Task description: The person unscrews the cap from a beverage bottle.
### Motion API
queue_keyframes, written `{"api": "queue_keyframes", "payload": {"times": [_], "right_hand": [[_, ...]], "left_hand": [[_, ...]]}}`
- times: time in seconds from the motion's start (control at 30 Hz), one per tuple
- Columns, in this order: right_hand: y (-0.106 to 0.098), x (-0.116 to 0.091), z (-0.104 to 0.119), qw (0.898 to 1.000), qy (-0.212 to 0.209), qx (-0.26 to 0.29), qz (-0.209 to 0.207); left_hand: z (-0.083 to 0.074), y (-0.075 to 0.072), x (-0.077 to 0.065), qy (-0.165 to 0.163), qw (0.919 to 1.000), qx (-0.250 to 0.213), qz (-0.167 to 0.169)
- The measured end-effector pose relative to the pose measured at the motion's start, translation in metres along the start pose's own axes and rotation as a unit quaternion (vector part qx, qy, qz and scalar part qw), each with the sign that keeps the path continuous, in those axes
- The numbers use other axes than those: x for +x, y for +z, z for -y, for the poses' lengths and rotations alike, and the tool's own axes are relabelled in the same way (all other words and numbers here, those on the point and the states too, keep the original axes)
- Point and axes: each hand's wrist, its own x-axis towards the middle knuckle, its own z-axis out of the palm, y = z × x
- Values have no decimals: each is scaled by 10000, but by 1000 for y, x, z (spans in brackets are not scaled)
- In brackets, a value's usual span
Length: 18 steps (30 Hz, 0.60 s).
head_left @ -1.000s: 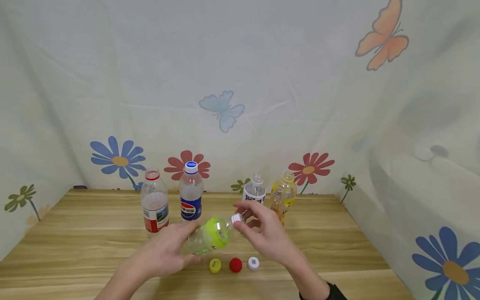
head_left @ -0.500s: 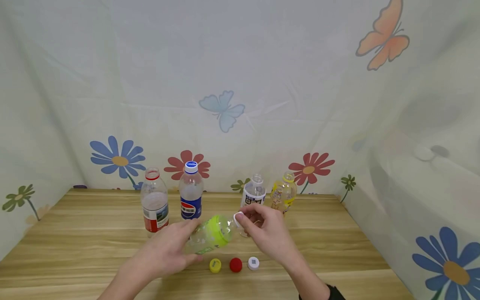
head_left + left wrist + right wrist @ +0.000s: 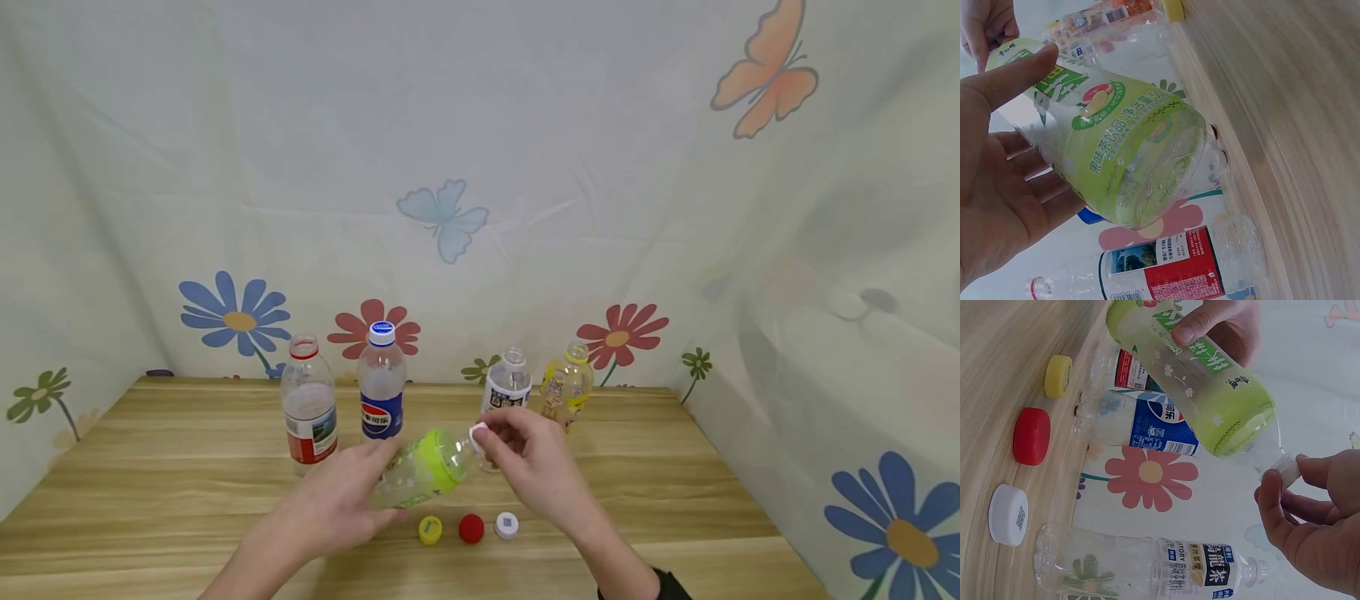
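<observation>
The green bottle [image 3: 423, 471] leans to the right, held over the middle of the table [image 3: 187, 492]. The left hand [image 3: 339, 500] holds its body. The right hand [image 3: 536, 471] pinches the white cap [image 3: 1287, 470] at its mouth. Nearer lie a yellow cap [image 3: 431, 530], a red cap [image 3: 471, 528] and another white cap [image 3: 506, 525].

Both forearms slant inward, the left forearm [image 3: 258, 558] bare and the right forearm [image 3: 618, 546] running out of a dark sleeve [image 3: 670, 586]. The left hand [image 3: 341, 500] grips from its own side, its thumb [image 3: 1025, 72] laid across the near face and its fingers [image 3: 1047, 194] spread behind. Across a gap, the right hand [image 3: 536, 471] sits slightly higher, turned toward the left, pinching with its thumb against a fingertip, the other fingers loosely bent beneath.
</observation>
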Motion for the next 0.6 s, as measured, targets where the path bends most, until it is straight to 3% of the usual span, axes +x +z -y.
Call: {"api": "queue_keyframes", "payload": {"times": [0.6], "right_hand": [[-1, 1, 1, 9990, -373, -123, 224]], "left_hand": [[1, 2, 3, -148, 9998, -117, 84]]}}
